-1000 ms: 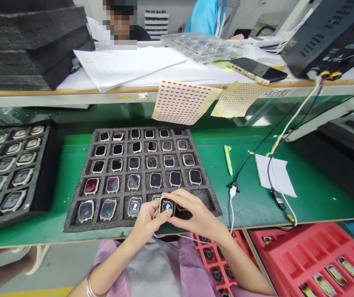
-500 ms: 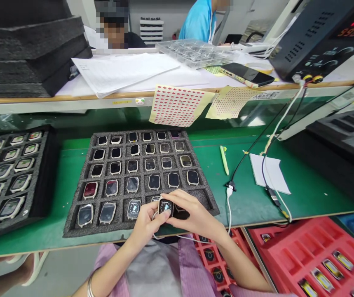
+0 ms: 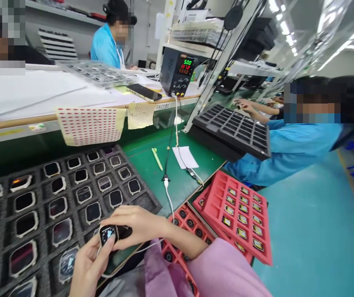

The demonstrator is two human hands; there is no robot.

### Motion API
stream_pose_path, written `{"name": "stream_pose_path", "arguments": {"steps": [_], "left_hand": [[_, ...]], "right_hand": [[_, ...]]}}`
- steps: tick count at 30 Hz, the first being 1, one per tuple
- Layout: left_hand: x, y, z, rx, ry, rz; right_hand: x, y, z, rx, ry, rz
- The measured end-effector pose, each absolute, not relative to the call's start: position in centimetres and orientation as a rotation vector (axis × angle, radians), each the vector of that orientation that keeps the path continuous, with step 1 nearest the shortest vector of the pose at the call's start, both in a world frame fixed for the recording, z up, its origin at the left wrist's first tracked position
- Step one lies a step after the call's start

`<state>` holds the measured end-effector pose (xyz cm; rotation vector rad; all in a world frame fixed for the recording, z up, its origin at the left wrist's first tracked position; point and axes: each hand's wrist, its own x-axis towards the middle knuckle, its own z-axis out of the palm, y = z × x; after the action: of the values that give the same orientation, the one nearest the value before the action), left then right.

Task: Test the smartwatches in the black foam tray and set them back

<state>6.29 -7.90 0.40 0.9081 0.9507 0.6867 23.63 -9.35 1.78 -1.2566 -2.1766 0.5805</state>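
Note:
Both my hands hold one small smartwatch body (image 3: 108, 234) with a lit screen, just above the near edge of a dark foam tray (image 3: 147, 198). My left hand (image 3: 87, 268) pinches it from below with thumb and fingers. Over its right side my right hand (image 3: 135, 226) closes on it. A thin white cable (image 3: 168, 200) runs from under my hands up to a black connector on the green mat. The foam tray holds several watch bodies (image 3: 93, 212) in square pockets.
Red plastic trays (image 3: 207, 197) with small parts sit at my right knee. A green pen (image 3: 157, 159) and white paper (image 3: 185, 156) lie on the mat. A power supply (image 3: 177, 74) stands on the shelf. A person in blue (image 3: 288, 148) works at the right beside an empty black tray (image 3: 235, 130).
The view has swung sharply to the right, bringing the co-worker and aisle into sight. My hands keep the same grip on the watch body, now at lower left.

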Motion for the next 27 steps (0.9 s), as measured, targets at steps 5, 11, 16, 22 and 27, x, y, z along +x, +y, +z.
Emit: {"name": "stream_pose_path", "arguments": {"steps": [5,11,16,22,27], "left_hand": [[6.6,-7.0,0.6,0.995,0.85,0.692],[6.4,-6.0,-0.1,1.057,0.736,0.709],[6.5,-6.0,0.0,1.055,0.739,0.718],[5.3,-6.8,0.7,0.906,0.688,0.619],[8.7,-8.2,1.2,0.912,0.983,0.653]], "right_hand": [[23.6,-9.2,2.5,-1.193,-2.086,0.62],[23.6,-8.3,2.6,-1.208,-2.048,0.668],[23.4,-8.5,2.7,-1.221,-2.036,0.695],[24.3,-8.1,3.5,-1.015,-1.878,1.009],[22.8,-9.6,2.6,-0.86,-1.692,1.202]]}}
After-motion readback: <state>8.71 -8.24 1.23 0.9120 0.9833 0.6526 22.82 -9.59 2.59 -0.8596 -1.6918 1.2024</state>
